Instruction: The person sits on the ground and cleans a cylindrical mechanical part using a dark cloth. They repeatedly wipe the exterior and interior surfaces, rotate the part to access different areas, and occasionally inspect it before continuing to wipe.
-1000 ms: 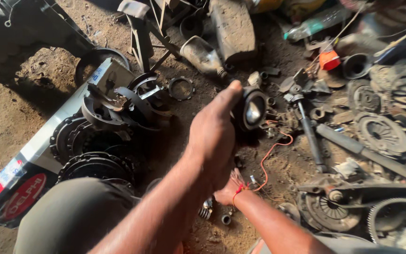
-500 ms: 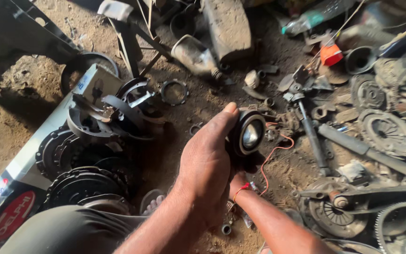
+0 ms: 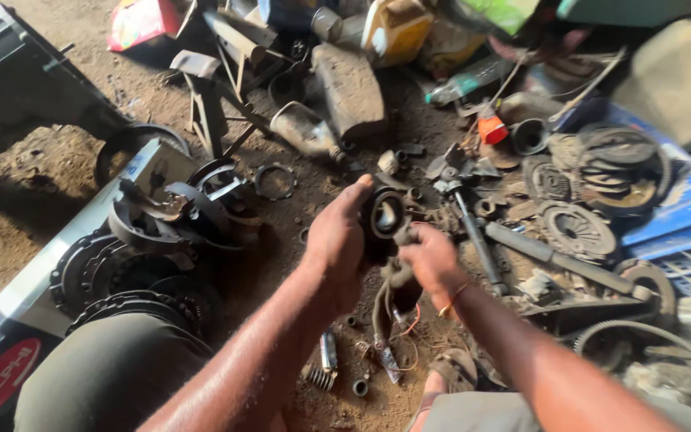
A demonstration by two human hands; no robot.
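hands are meeting over the dirt floor [image 3: 33, 216], both working on a round black bearing-like part [image 3: 383, 218]. the left hand [image 3: 337, 240] is gripping that part from its left side, thumb and fingers clamped around the rim. the right hand [image 3: 432, 258] is closing on a dark greasy rag or sleeve [image 3: 397, 280] hanging just below the part, touching it. left of the part, clutch plates [image 3: 121, 280] are lying stacked beside a long box [image 3: 9, 320]. right of the part, a metal rod [image 3: 473, 240] and clutch discs [image 3: 577, 228] are lying on the floor. below the part, small springs [image 3: 321, 376] are scattered.
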